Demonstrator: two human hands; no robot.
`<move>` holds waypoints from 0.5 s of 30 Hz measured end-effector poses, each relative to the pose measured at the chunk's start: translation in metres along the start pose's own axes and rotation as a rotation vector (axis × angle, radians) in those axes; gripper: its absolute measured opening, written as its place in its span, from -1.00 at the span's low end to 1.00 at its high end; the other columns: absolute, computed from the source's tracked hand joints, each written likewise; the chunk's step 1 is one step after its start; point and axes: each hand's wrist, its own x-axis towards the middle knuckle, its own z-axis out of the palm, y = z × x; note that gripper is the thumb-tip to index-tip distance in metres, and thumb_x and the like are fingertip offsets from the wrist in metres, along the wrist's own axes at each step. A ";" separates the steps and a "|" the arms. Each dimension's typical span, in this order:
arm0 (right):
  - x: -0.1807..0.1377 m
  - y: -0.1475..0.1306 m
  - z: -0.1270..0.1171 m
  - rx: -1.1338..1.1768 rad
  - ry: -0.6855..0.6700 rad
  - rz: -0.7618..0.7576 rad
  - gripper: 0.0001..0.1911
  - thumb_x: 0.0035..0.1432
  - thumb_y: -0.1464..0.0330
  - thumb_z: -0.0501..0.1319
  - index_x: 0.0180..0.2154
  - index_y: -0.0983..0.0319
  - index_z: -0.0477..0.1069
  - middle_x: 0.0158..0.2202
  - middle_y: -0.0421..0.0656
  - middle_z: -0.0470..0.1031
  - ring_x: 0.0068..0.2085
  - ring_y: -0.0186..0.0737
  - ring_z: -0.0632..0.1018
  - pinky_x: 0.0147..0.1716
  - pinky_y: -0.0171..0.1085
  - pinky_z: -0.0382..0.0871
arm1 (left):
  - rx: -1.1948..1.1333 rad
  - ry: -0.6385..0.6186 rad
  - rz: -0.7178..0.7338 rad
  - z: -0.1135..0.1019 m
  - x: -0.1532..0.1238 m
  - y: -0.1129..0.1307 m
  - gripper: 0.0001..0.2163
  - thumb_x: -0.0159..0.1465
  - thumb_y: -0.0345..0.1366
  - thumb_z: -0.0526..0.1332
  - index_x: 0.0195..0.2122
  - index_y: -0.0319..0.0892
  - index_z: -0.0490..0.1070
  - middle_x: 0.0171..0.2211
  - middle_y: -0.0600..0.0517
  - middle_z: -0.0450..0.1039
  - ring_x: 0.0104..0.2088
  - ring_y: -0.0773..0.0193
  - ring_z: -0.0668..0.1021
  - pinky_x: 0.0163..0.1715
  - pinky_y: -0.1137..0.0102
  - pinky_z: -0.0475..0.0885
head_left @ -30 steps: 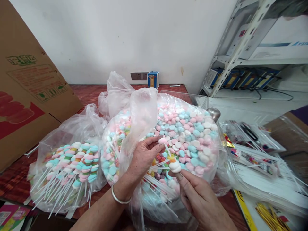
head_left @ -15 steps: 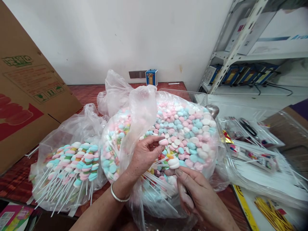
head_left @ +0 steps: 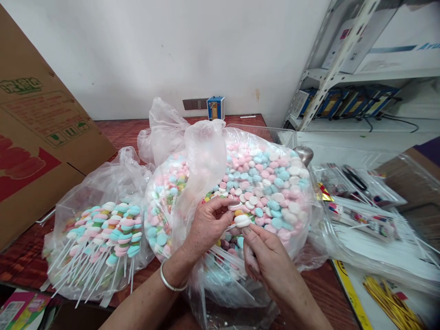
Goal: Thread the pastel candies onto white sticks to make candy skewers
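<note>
My left hand [head_left: 210, 223] pinches a pink and white marshmallow [head_left: 235, 207] between thumb and fingers. Just below it, my right hand [head_left: 270, 259] is closed at the base of a marshmallow skewer [head_left: 242, 221], with white pieces and a yellow-orange one above; its stick is mostly hidden by the fingers. The two candies look nearly in contact. Beneath both hands sits a large plastic-lined container of loose pink, blue and white marshmallows [head_left: 264, 174]. White sticks [head_left: 228, 259] lie on its near side, close to my wrists.
At left, finished marshmallow skewers [head_left: 106, 229] lie on a plastic bag [head_left: 92, 188] beside a cardboard box [head_left: 41, 114]. A metal scoop [head_left: 304, 155] rests at the container's right rim. Farther right are a clear tray of white sticks [head_left: 374, 243], gold twist ties [head_left: 392, 300] and a shelf [head_left: 364, 123].
My right hand has brought the skewer up and left, closer to the marshmallow in my left hand. The left hand keeps its pinch, and the view has shifted slightly.
</note>
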 end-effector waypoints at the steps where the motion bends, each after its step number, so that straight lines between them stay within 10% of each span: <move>1: 0.005 0.002 -0.001 -0.044 0.009 -0.026 -0.47 0.31 -0.06 0.10 -0.09 0.28 0.41 -0.76 -0.48 0.06 -0.73 -0.43 0.03 -0.71 -0.40 0.04 | 0.010 -0.008 0.016 0.000 -0.002 0.001 -0.83 0.17 -0.34 0.37 -0.21 -0.17 0.64 -0.24 -0.05 0.63 -0.25 0.25 0.63 -0.24 0.41 0.54; 10: 0.019 0.005 -0.010 -0.608 0.197 -0.329 -0.59 0.37 0.10 0.08 -0.42 0.21 0.44 -0.51 -0.25 0.36 -0.40 -0.26 0.41 -0.41 -0.33 0.22 | -0.435 0.097 -0.073 -0.002 -0.011 0.010 -0.77 0.28 -0.15 0.32 -0.09 -0.11 0.46 -0.04 -0.03 0.56 -0.09 0.18 0.64 -0.04 0.27 0.53; 15: 0.005 0.009 0.000 -0.907 0.204 -0.468 -0.68 0.41 0.32 -0.02 -0.28 0.23 0.45 -0.30 -0.11 0.52 -0.25 -0.18 0.50 -0.23 -0.28 0.30 | -0.632 0.041 -0.214 0.006 -0.009 0.013 -0.68 0.23 -0.06 0.35 -0.19 -0.24 0.50 -0.21 -0.10 0.59 -0.17 0.11 0.65 -0.14 0.27 0.55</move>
